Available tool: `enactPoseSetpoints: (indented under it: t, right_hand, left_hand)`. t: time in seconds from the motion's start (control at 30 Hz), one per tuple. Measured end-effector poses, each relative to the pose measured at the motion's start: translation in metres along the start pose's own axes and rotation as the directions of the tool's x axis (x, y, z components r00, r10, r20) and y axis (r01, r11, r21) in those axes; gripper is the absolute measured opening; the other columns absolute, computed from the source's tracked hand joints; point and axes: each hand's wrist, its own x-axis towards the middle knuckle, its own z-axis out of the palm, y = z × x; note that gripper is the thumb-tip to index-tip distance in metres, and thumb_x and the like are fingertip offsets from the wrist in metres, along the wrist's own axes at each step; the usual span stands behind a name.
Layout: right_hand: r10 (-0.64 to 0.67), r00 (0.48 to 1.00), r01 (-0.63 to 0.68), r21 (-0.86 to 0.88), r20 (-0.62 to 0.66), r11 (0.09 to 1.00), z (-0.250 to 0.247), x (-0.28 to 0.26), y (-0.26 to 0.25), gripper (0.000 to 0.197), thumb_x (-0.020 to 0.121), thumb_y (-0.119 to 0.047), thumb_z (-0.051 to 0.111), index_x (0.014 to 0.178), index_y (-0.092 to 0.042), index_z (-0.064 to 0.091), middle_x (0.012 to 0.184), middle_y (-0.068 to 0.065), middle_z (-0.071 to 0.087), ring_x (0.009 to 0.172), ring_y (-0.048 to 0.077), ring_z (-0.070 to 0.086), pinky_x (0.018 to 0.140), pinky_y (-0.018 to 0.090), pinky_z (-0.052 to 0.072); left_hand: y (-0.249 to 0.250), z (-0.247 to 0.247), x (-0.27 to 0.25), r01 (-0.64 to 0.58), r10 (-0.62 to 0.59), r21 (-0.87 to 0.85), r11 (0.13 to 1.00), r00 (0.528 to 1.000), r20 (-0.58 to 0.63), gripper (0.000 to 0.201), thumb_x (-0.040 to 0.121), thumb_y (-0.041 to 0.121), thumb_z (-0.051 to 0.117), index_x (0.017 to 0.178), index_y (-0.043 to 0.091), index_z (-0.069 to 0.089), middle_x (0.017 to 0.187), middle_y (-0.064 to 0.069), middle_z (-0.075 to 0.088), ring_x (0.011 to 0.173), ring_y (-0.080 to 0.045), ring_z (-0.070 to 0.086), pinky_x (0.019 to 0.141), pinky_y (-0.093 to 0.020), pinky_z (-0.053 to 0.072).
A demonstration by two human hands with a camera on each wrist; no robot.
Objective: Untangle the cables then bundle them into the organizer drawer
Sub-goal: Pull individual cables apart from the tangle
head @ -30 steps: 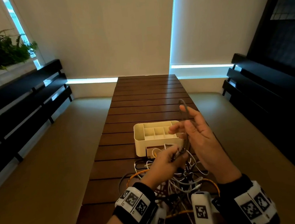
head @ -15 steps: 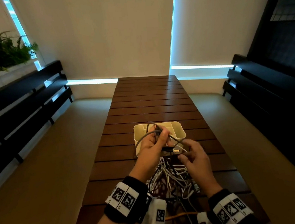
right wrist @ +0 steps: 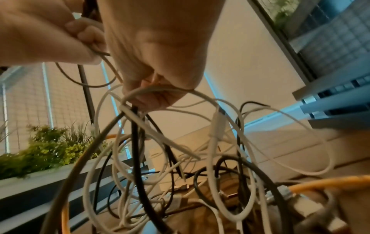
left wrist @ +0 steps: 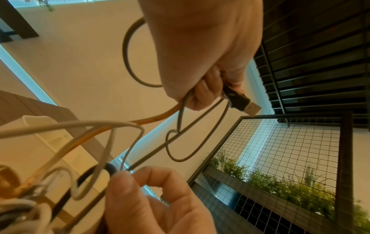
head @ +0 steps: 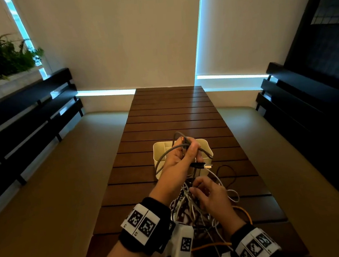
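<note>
Left hand [head: 179, 156] grips the looped grey USB cable [left wrist: 128, 52] above the white organizer [head: 158, 149]. Right hand [head: 210, 194] pinches strands in the cable tangle [right wrist: 160, 166] — white, black, orange.

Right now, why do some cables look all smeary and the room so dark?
Head view: dim room, only thin window strips glow, so the table looks shadowy. Right wrist view: the white cables are smeared by motion blur. Left wrist view: the USB plug stays fairly sharp; near cables blur.

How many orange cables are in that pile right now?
1 that I can make out: the orange cable loops out at the tangle's right edge and runs under the right hand's wrist. The tangle may hide more.
</note>
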Motion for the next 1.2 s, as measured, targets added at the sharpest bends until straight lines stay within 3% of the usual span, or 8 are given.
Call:
enactPoseSetpoints:
  t: [0.1, 0.23, 0.43, 0.57, 0.67, 0.87, 1.0, 1.2]
  right_hand:
    - [0.092, 0.989, -0.092, 0.001, 0.113, 0.996, -0.005, 0.003, 0.001, 0.03, 0.086, -0.021, 0.064, 0.098, -0.041, 0.046, 0.062, -0.006, 0.058, 0.048, 0.001, 0.055, 0.054, 0.015, 0.044]
    - [0.144, 0.961, -0.116, -0.131, 0.236, 0.985, -0.011, 0.004, 0.005, 0.021, 0.089, -0.022, 0.061, 0.103, -0.038, 0.06, 0.068, -0.007, 0.057, 0.066, 0.009, 0.057, 0.06, 0.015, 0.044]
    - [0.092, 0.996, -0.09, -0.15, 0.006, 0.985, -0.022, 0.015, 0.001, 0.008, 0.082, -0.014, 0.07, 0.089, -0.012, 0.073, 0.087, -0.017, 0.053, 0.08, -0.001, 0.053, 0.066, 0.006, 0.041]
    - [0.1, 0.977, -0.118, -0.089, -0.187, 0.989, -0.032, 0.024, -0.017, 0.01, 0.088, -0.017, 0.061, 0.089, -0.009, 0.068, 0.081, -0.002, 0.063, 0.079, 0.014, 0.06, 0.064, 0.017, 0.044]
    - [0.149, 0.967, -0.122, 0.136, -0.206, 0.983, -0.039, 0.026, -0.037, 0.014, 0.097, -0.018, 0.044, 0.086, -0.015, 0.053, 0.073, 0.0, 0.065, 0.061, 0.016, 0.063, 0.054, 0.023, 0.052]
    - [0.073, 0.973, -0.008, 0.284, -0.219, 0.959, -0.054, 0.032, -0.066, 0.017, 0.1, -0.019, 0.034, 0.087, -0.022, 0.045, 0.073, 0.006, 0.064, 0.055, 0.009, 0.06, 0.05, 0.018, 0.046]
    - [0.002, 0.954, 0.07, 0.227, -0.301, 0.971, -0.067, 0.034, -0.073, 0.019, 0.099, -0.022, 0.038, 0.084, -0.028, 0.048, 0.063, 0.0, 0.053, 0.059, 0.014, 0.052, 0.06, 0.03, 0.046]
    - [0.04, 0.981, -0.029, 0.062, -0.188, 0.998, -0.069, 0.015, -0.049, 0.018, 0.096, -0.018, 0.044, 0.081, -0.019, 0.055, 0.056, 0.0, 0.051, 0.044, 0.002, 0.045, 0.043, 0.012, 0.035]
  left_hand:
    - [0.003, -0.002, 0.003, -0.025, 0.025, -0.013, 1.0, 1.0, -0.013, 0.014, 0.089, 0.028, 0.049, 0.089, 0.014, 0.051, 0.064, 0.006, 0.052, 0.059, -0.003, 0.05, 0.06, -0.016, 0.047]
    - [0.014, -0.007, 0.006, -0.068, 0.064, -0.047, 0.997, 0.994, -0.085, 0.014, 0.087, 0.029, 0.05, 0.088, 0.015, 0.052, 0.062, 0.005, 0.051, 0.057, -0.004, 0.05, 0.055, -0.015, 0.046]
    - [0.004, -0.014, 0.004, 0.008, -0.002, 0.127, 0.992, 0.999, -0.043, 0.009, 0.088, 0.025, 0.059, 0.094, 0.019, 0.056, 0.074, 0.001, 0.052, 0.064, -0.005, 0.05, 0.058, -0.018, 0.047]
    - [-0.043, -0.028, -0.004, 0.167, -0.203, 0.636, 0.753, 0.979, -0.016, 0.052, 0.076, 0.029, 0.077, 0.122, 0.029, 0.052, 0.098, 0.009, 0.057, 0.091, 0.0, 0.058, 0.08, -0.018, 0.048]
    - [-0.073, -0.036, -0.011, 0.047, -0.121, 0.796, 0.603, 0.992, 0.033, 0.057, 0.072, 0.037, 0.079, 0.123, 0.024, 0.055, 0.123, 0.011, 0.053, 0.115, -0.004, 0.049, 0.095, -0.016, 0.039]
    - [-0.088, -0.044, -0.017, 0.077, -0.176, 0.881, 0.467, 0.984, 0.007, 0.018, 0.083, 0.027, 0.068, 0.093, 0.019, 0.055, 0.095, 0.004, 0.063, 0.089, -0.016, 0.058, 0.078, -0.042, 0.05]
    - [-0.084, -0.049, -0.02, 0.174, -0.164, 0.816, 0.551, 0.982, -0.099, 0.031, 0.074, 0.032, 0.077, 0.095, 0.019, 0.059, 0.104, 0.005, 0.052, 0.093, -0.009, 0.054, 0.083, -0.027, 0.049]
    - [-0.044, -0.06, -0.017, 0.262, -0.243, 0.63, 0.731, 0.963, -0.118, 0.055, 0.068, 0.004, 0.081, 0.112, 0.028, 0.056, 0.093, 0.007, 0.054, 0.086, -0.007, 0.058, 0.07, -0.016, 0.05]
